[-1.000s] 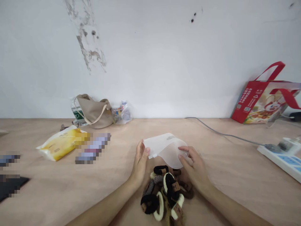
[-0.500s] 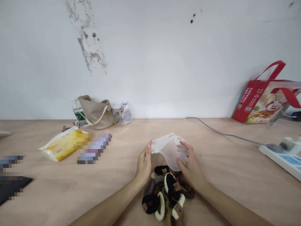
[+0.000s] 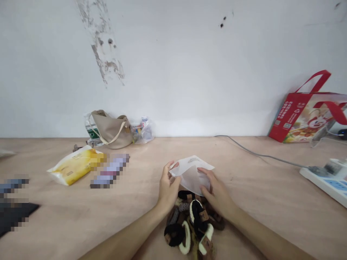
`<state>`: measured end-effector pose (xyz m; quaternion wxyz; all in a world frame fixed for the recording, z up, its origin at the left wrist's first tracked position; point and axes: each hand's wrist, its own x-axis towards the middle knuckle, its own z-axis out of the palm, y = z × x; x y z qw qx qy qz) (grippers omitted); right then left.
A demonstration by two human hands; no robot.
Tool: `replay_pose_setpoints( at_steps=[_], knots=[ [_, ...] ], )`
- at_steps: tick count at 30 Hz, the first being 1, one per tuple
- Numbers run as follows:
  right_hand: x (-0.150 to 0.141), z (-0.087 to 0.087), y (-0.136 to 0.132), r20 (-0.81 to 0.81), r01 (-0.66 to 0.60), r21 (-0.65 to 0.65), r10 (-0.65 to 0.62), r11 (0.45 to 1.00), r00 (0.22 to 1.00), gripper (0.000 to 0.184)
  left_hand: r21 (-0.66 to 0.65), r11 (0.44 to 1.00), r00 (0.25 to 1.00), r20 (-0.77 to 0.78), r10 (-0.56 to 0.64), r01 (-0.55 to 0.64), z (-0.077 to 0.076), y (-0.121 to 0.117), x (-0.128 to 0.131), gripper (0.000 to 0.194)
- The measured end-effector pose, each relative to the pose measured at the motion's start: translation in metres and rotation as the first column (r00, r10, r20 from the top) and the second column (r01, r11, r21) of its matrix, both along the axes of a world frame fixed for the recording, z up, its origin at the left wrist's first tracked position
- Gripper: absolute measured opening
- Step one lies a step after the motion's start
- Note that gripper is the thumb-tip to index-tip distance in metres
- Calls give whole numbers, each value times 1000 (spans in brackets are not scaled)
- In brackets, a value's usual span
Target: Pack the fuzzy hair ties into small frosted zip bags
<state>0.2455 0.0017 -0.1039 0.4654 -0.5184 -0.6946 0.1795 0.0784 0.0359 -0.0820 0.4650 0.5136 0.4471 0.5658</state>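
Note:
A translucent white plastic pouch (image 3: 191, 177) lies folded between my hands, just above a heap of fabric hair ties (image 3: 191, 225) in black, brown and cream with small tags. My left hand (image 3: 168, 189) pinches the pouch's left end between thumb and fingers. My right hand (image 3: 215, 193) holds its right side, fingers spread over the surface. The heel of my right hand sits close to the heap, and the pouch's lower edge touches or nearly touches it.
On the wooden table stand a beige handbag (image 3: 111, 131), a water bottle (image 3: 91, 130), a yellow wipes packet (image 3: 76, 165) and a pixelated item (image 3: 110, 171). A red gift bag (image 3: 295, 117) stands back right. A white power strip (image 3: 325, 178) with a grey cable lies right.
The pouch has been folded smaller and shifted slightly left, its rounded bulge flattened. My left fingers now curl around its left end, and my right hand has moved left over it.

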Motion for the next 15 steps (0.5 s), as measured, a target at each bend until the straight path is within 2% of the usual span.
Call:
replay_pose_setpoints(
  at_steps=[5,15],
  knots=[
    [0,-4,3,64,31,-77,-26,997,998,48,-38,999,994,-105,-35,31,-4,7,-1,35],
    [8,-5,14,158,0,-137,22,991,987,45,-69,994,917,-387,-100,80,-3,28,-14,26]
  ],
)
